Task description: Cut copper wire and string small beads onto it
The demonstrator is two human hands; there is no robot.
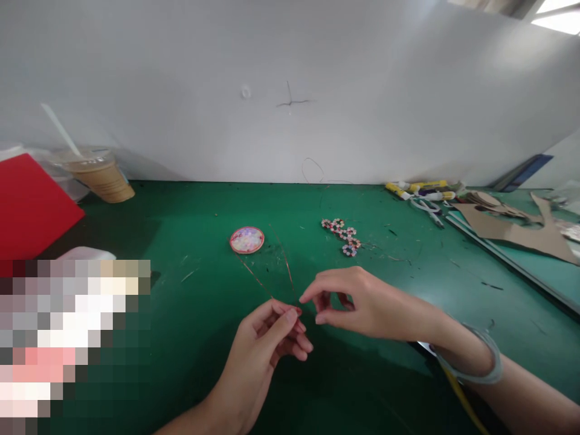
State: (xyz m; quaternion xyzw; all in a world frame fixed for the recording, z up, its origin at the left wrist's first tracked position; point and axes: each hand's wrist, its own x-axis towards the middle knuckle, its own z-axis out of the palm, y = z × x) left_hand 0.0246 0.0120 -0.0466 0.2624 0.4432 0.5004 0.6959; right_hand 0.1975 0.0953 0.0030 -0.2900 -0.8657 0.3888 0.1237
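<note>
My left hand (272, 338) is closed in a pinch on thin copper-coloured wire (256, 277), with a small red bit showing at the fingertips. One strand of the wire runs up toward a small round dish (247, 240) of pale, multicoloured beads; another rises to its right. Just right of the pinch is my right hand (348, 302), its thumb and forefinger apart and nothing visible between them. The other right fingers are curled. Beyond the hands lie several small beaded flowers (342, 235), joined in a cluster.
At the left stand a lidded drink cup (97, 175) with a straw and a red sheet (36, 205); a pixelated patch hides what is below. Glue tubes (399, 191), white-handled scissors (428, 208) and cut cardboard (507, 226) lie at the right. A grey panel (203, 121) closes the back.
</note>
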